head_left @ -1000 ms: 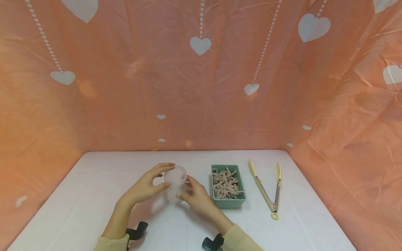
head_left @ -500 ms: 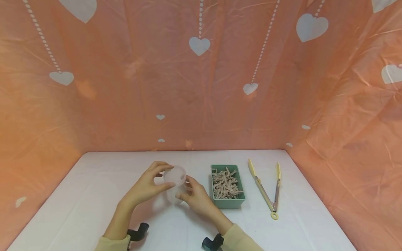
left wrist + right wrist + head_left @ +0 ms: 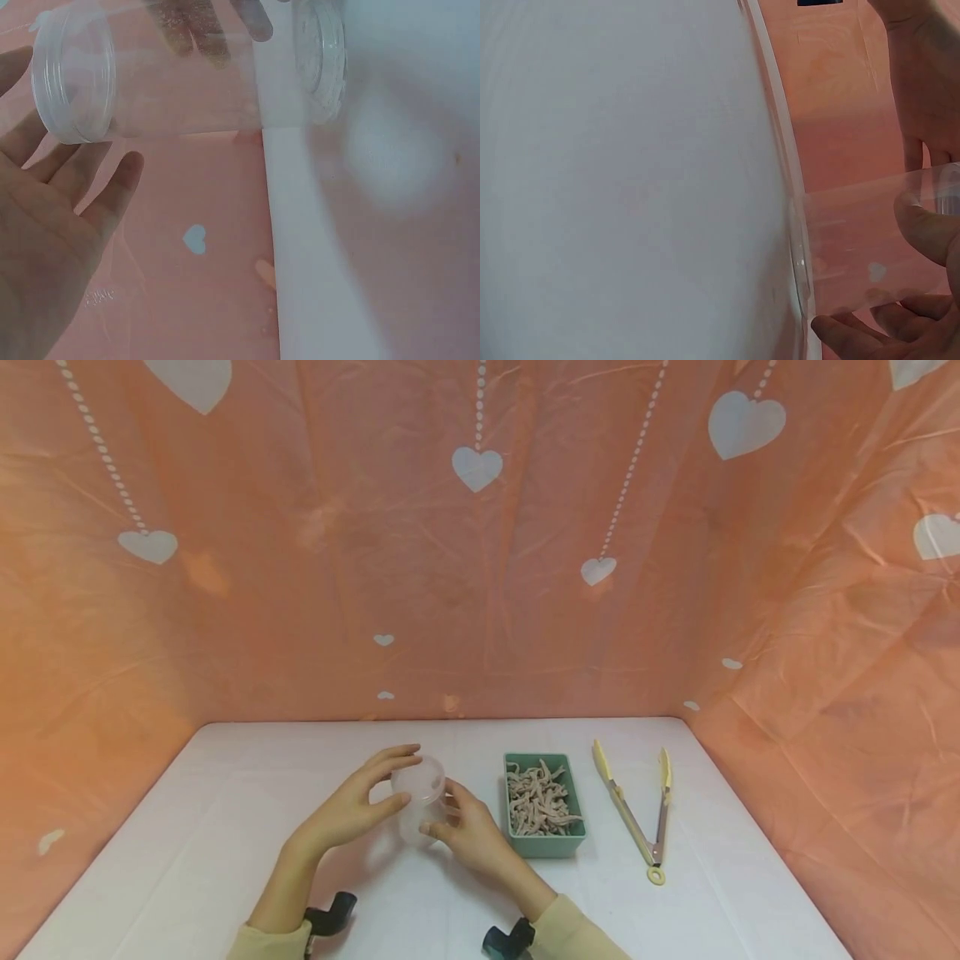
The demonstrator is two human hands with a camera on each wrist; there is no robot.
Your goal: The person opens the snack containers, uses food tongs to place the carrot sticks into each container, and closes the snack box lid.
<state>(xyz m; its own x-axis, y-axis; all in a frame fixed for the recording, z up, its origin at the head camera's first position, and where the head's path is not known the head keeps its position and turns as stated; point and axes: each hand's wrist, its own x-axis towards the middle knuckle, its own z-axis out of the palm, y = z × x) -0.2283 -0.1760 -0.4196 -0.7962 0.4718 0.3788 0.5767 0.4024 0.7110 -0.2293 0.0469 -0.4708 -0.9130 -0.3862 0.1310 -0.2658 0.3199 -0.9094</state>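
A clear plastic jar [image 3: 415,827] stands upright on the white table, with its translucent lid [image 3: 422,777] on top. My left hand [image 3: 351,802] holds the lid by its left side, thumb on the near edge and fingers along the far edge. In the left wrist view, fingers reach behind the lid [image 3: 71,75] and the smallest finger sticks out free. Lower down, my right hand [image 3: 474,831] grips the jar body from the right. The right wrist view shows the thumb [image 3: 922,225] on one side of the body and fingertips on the other.
Right of the jar is a green rectangular box [image 3: 547,847] filled with greyish-beige, stringy strips [image 3: 542,797]. Farther right lie spread tongs [image 3: 637,831] with yellow tips. An orange cloth [image 3: 480,610] with white hearts encloses the table's back and sides.
The left fingers drew in over the lid half a second ago and are now spread farther back along its rim. My right hand and the jar have stayed in place.
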